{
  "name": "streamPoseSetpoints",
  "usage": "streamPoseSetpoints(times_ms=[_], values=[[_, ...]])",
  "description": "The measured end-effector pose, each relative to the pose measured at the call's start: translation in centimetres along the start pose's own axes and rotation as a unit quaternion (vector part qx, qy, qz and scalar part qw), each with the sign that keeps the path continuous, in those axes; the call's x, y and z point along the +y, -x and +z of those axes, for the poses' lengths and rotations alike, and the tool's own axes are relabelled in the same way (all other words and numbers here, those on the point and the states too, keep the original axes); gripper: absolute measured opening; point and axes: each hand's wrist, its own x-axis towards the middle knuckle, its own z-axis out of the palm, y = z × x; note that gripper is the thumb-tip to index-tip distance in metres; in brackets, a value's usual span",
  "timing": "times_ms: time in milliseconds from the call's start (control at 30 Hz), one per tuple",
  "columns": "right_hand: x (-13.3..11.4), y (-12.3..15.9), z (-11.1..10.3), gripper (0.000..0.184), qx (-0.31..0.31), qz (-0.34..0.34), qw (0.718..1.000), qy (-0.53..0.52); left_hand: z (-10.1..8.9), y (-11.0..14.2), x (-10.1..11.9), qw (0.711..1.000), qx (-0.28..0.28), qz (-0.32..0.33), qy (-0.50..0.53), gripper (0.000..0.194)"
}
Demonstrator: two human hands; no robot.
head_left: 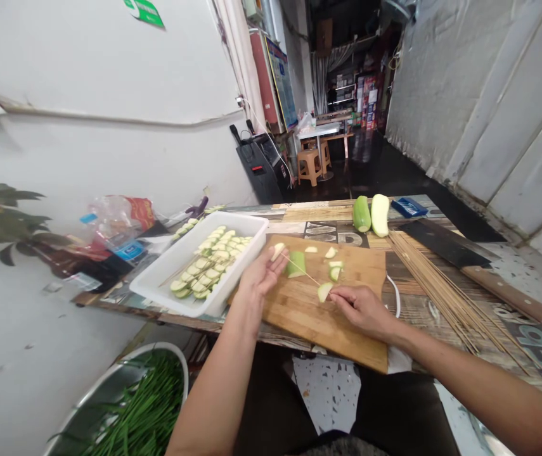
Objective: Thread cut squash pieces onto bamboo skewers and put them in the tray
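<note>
A thin bamboo skewer [305, 271] runs between my hands, above the wooden cutting board [294, 310]. My left hand [260, 273], palm turned up, holds a pale zucchini slice [277, 251] between thumb and fingers at the skewer's far end. The fingers of my right hand [359, 308] pinch the skewer close behind another zucchini slice [324, 292]; the exact grip is partly hidden. On the board lie a green zucchini chunk [296, 265] and several cut pieces [335, 271]. Left of the board stands a white plastic tray [208, 309] with skewered slices [204, 272].
Two zucchini, one green [361, 214] and one peeled [380, 215], lie behind the board. To the right are loose skewers [435, 285], a cleaver [446, 244] and a blue packet [409, 207]. Plastic bottles [118, 234] stand left; a bowl of green stalks [137, 405] sits below.
</note>
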Motion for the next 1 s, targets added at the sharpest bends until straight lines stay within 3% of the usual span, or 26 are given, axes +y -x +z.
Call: streamPoseSetpoints(times_ms=[567, 1000], values=[[-0.04, -0.14, -0.28, 0.027, -0.015, 0.017, 0.999, -0.033, 0.46, 0.33, 0.14, 0.998, -0.034, 0.005, -0.053, 0.007], [-0.01, -0.21, -0.31, 0.027, -0.006, 0.034, 0.998, -0.043, 0.90, 0.75, -0.41, 0.997, -0.040, -0.060, -0.032, 0.006]])
